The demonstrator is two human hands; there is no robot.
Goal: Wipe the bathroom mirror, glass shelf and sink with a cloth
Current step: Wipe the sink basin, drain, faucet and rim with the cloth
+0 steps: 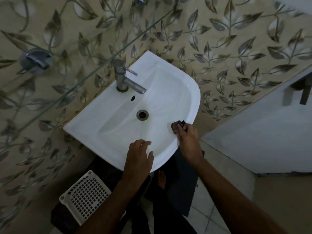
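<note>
A white sink (109, 122) is fixed to the leaf-patterned wall, with a steel tap (125, 81) at its back and a drain (142, 115) in the bowl. My right hand (187, 137) presses a small dark cloth (177, 126) against the sink's right rim, fingers bent over it. My left hand (140, 154) hovers over the front rim with fingers spread and relaxed, holding nothing. The glass shelf (81, 81) runs diagonally above the sink's left side, seen through from above. The mirror is out of view.
A white perforated plastic basket (84, 196) stands on the floor below the sink at the left. A chrome wall fitting (36, 60) sits behind the shelf. A white ledge (263, 135) lies to the right. My bare foot (162, 179) is on a dark mat.
</note>
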